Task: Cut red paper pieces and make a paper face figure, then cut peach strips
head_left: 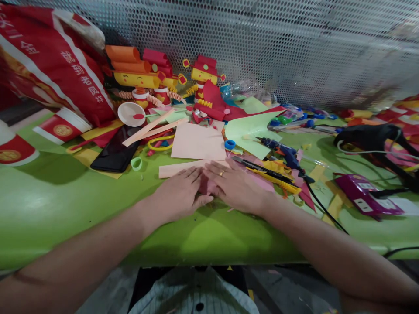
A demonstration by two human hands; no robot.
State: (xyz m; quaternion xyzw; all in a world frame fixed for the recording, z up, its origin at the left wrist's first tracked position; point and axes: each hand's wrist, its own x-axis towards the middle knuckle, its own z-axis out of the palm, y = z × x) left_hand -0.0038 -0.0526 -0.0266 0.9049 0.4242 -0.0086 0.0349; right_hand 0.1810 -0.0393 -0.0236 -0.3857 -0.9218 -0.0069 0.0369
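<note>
A long pale pink paper strip [168, 172] lies along the green table [81, 213]. My left hand [183, 189] rests flat on it with the fingers stretched out. My right hand [234, 185], a ring on one finger, lies flat over the strip's right part, its fingertips close to the left ones. Some darker pink paper [206, 187] shows between the two hands. Just behind them is a larger pale pink sheet [199, 141]. A black and yellow utility knife [268, 172] sits right beside my right hand.
Left are a phone [114, 150] and red paper cups [62, 126]. Paper figures [204, 72] stand at the back. A blue glue gun [283, 150] trails its cord on the right, near a purple power strip [366, 194]. Paper scraps lie around.
</note>
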